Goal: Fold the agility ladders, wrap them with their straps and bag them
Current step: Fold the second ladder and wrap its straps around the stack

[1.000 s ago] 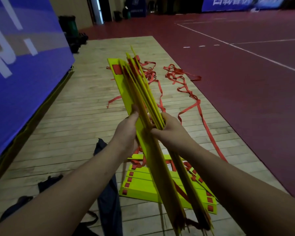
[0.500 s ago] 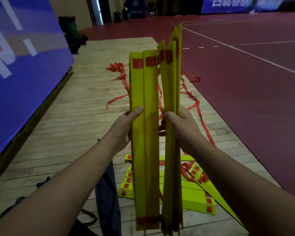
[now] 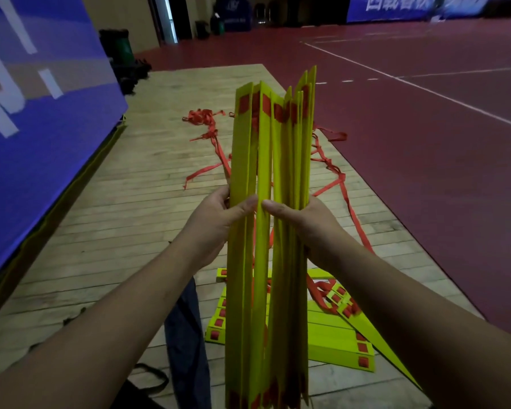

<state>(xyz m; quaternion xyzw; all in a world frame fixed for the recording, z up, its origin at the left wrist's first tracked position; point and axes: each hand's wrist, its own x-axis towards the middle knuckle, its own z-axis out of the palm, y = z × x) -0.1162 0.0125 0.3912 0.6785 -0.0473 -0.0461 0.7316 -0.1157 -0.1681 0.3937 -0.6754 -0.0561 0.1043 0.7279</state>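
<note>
Agility ladder bundle (image 3: 266,231): flat yellow slats held on end between both hands, above the plank floor (image 3: 115,216).

Left to right: dark bag (image 3: 186,335) lying on the planks. Left hand (image 3: 216,219) grips the bundle's left slats at mid-length, thumb across the near face. Bundle's long axis upright, top ends tipped slightly away; red patches at both ends; slats loosely fanned, not flush. Right hand (image 3: 310,222) grips the right slats, thumb meeting the left thumb. Second folded stack (image 3: 337,340) lies flat below. Loose red straps (image 3: 344,184) trail across the planks behind.
</note>
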